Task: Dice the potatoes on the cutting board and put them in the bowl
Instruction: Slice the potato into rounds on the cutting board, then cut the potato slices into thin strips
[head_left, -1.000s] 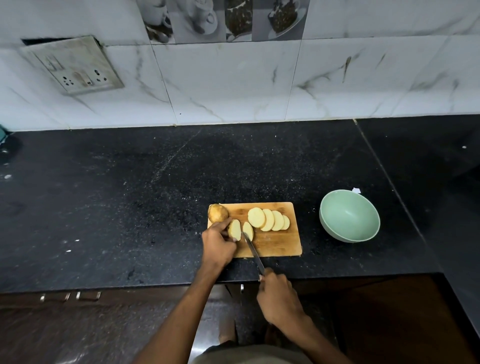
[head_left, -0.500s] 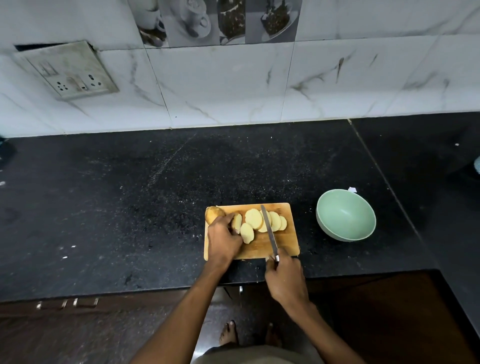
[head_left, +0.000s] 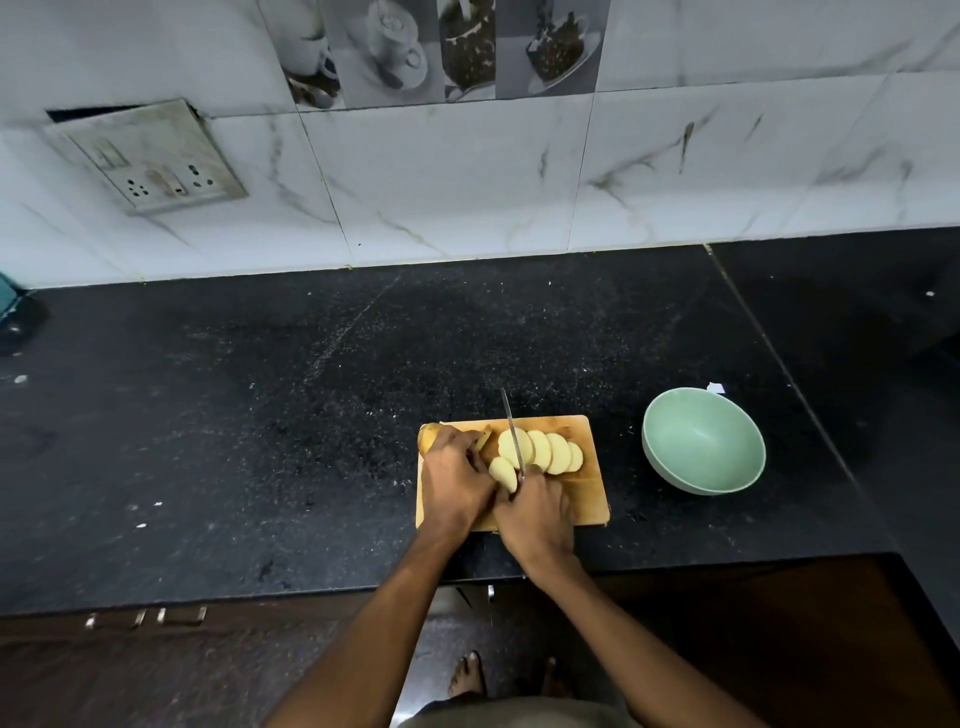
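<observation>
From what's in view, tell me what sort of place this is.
Most likely a home kitchen: a black stone counter, a tiled wall with a socket plate, and a cutting board with potato slices.

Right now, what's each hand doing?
Left hand: holds a potato piece on the cutting board.
Right hand: grips the knife.

The worktop (head_left: 260, 415) is black stone with tiny white specks — a thin seam runs across its right side. Behind it stands a wall of white marble tiles (head_left: 467, 182) with grey streaks. A switch plate (head_left: 150, 156) hangs tilted at the left. Picture tiles (head_left: 441, 49) show cups and cake. Below the front edge are dark brown cabinets (head_left: 130, 670).
</observation>
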